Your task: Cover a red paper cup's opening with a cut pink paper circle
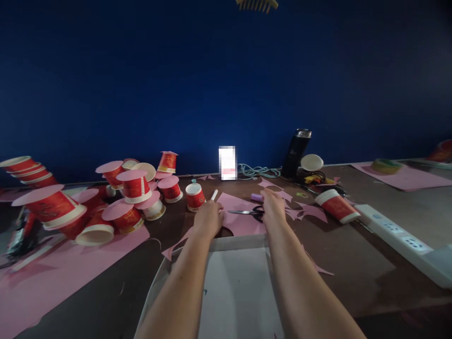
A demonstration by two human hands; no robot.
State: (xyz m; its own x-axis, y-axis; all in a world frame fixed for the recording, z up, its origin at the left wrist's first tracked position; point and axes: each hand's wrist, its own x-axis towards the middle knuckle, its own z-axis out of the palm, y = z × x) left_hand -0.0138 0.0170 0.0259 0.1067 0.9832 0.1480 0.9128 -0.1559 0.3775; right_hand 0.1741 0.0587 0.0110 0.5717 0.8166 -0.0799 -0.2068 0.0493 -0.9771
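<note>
My left hand (208, 220) is closed, its fingers curled low over the pink paper sheet (243, 223). A slim white stick (214, 194) pokes up beyond its fingertips. On the right, my right hand (273, 207) has its fingers bent together beside the scissors (243, 212). The blades lie across the pink sheet and point left; the hand partly covers the dark handles. At its fingertips is a short purple cylinder (257, 197); whether it is gripped I cannot tell. A red paper cup (195, 197) stands upright just past my left hand.
Cups topped with pink discs (133, 186) crowd the left. A white tray (240, 242) lies under my forearms. To the right are a tipped cup (337, 205), a power strip (399, 240) and a black flask (295, 153). A bright pixelated patch (227, 162) stands near the blue wall.
</note>
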